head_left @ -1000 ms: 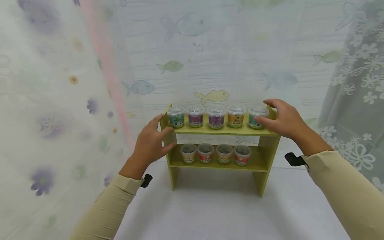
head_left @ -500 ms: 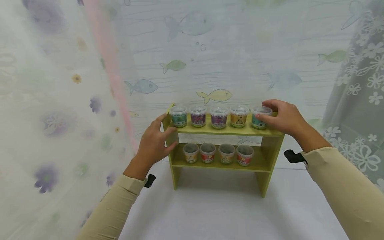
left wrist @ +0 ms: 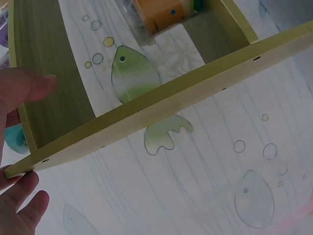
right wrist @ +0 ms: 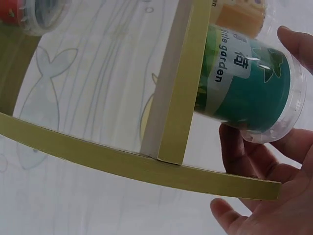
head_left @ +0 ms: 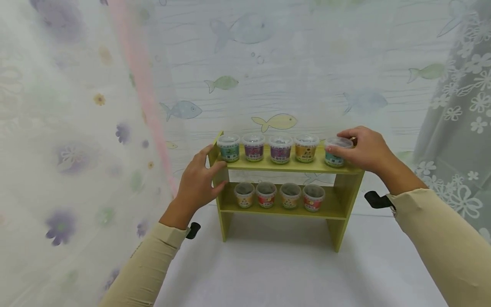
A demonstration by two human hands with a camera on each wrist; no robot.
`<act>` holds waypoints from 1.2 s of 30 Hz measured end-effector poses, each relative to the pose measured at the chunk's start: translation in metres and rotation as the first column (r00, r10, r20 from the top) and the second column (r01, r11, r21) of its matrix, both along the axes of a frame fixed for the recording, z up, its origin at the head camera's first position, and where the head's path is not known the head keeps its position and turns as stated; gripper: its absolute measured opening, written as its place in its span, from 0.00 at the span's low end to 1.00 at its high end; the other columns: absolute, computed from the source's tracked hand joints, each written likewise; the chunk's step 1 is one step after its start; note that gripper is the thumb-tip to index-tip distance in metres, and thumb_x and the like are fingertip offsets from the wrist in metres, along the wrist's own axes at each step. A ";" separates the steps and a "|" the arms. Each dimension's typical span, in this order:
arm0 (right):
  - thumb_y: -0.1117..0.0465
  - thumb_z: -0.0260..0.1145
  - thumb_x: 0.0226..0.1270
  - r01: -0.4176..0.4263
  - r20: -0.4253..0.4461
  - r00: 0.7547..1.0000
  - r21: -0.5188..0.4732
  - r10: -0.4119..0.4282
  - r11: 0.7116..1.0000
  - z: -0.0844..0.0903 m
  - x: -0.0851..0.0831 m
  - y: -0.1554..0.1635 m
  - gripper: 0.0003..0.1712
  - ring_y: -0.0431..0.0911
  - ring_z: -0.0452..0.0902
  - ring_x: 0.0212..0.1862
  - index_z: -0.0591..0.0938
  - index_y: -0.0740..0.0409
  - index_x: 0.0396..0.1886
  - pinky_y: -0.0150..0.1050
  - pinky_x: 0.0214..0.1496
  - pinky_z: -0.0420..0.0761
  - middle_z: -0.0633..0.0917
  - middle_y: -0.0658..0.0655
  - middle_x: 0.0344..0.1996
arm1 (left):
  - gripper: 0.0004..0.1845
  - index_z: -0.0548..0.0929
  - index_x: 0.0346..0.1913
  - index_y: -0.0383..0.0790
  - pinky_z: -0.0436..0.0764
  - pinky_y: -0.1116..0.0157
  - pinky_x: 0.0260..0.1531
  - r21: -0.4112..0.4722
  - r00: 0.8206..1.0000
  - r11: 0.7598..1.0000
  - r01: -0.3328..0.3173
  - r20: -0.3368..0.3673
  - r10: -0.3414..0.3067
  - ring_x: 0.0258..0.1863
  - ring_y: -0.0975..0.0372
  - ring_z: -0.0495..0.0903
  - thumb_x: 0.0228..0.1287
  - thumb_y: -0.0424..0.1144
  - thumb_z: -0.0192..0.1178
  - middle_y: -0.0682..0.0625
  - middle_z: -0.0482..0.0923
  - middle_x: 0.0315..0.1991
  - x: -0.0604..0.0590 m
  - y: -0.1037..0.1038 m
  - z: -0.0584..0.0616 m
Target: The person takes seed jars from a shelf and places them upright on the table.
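Our right hand (head_left: 366, 150) has closed around the teal cup (head_left: 335, 152), lifting it slightly. Our left hand (head_left: 197, 181), fingers relaxed, rests against the shelf (head_left: 347, 187) end.

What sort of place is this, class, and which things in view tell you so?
Probably a staged indoor corner, not a real shop: fish-patterned sheeting and floral curtains hang behind a white-covered table, where a small green shelf holds rows of little labelled tubs.

Teal cup (head_left: 335, 153), tilted, top shelf end.
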State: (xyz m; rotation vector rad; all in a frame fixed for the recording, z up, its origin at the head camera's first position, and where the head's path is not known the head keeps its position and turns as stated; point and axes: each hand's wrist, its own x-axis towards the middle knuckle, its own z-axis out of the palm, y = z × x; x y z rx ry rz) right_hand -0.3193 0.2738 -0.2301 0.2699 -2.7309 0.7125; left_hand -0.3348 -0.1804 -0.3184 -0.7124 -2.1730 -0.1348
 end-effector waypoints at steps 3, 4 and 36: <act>0.26 0.66 0.62 0.001 0.007 1.000 -0.007 -0.001 1.000 0.000 0.002 0.000 0.51 0.65 0.74 0.62 0.77 0.62 0.69 0.64 0.58 0.77 0.73 0.68 0.67 | 0.28 0.85 0.57 0.50 0.82 0.43 0.56 0.002 1.000 1.000 -0.004 0.003 0.004 0.65 0.39 0.75 0.51 0.49 0.79 0.34 0.63 0.76 0.001 0.000 0.000; 0.26 0.66 0.62 0.002 0.007 1.000 -0.003 -0.002 1.000 0.000 0.003 0.000 0.51 0.64 0.74 0.61 0.77 0.62 0.69 0.64 0.58 0.77 0.73 0.68 0.67 | 0.28 0.85 0.58 0.51 0.82 0.43 0.56 0.002 1.000 1.000 -0.006 0.007 0.006 0.65 0.39 0.75 0.51 0.49 0.79 0.34 0.62 0.76 0.001 0.001 0.001; 0.42 0.78 0.59 -0.120 -0.258 0.963 -0.134 0.082 0.984 -0.020 0.048 -0.038 0.33 0.55 0.83 0.47 0.83 0.54 0.58 0.22 0.36 0.76 0.79 0.54 0.48 | 0.30 0.83 0.59 0.51 0.79 0.45 0.61 0.009 0.999 1.000 -0.023 0.043 0.023 0.70 0.41 0.70 0.50 0.44 0.78 0.35 0.60 0.77 -0.001 0.001 0.000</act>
